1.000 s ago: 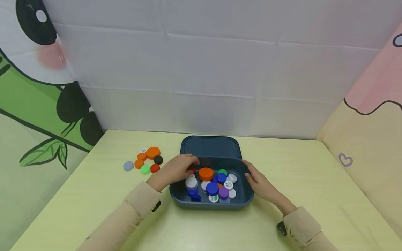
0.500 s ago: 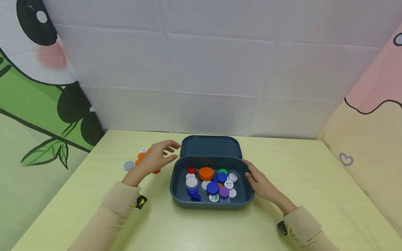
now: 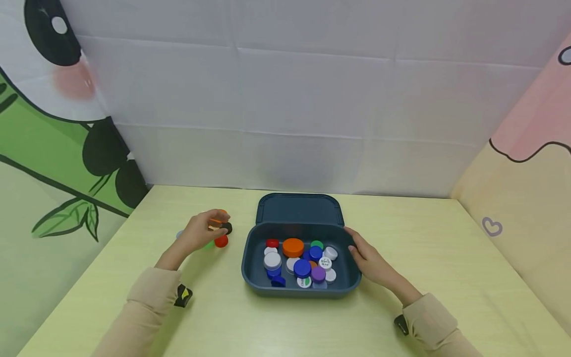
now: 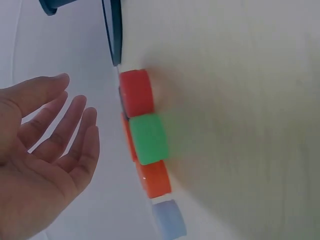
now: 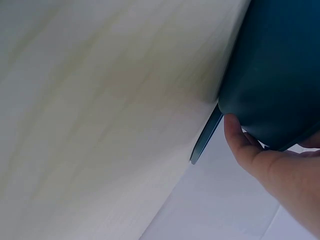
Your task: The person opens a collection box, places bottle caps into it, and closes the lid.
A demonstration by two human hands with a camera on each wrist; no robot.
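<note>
The left hand [image 3: 198, 233] hovers over a cluster of bottle caps [image 3: 217, 229] on the yellow-green table [image 3: 446, 258], left of the dark blue box [image 3: 301, 290]. Its fingers are spread and relaxed, holding nothing (the left wrist view shows an empty palm beside a red cap [image 4: 136, 92], a green cap [image 4: 148, 139], an orange one and a pale blue one). The right hand [image 3: 370, 260] rests with straight fingers against the box's right wall; the box holds many mixed caps, its lid [image 3: 299, 208] lying open behind
</note>
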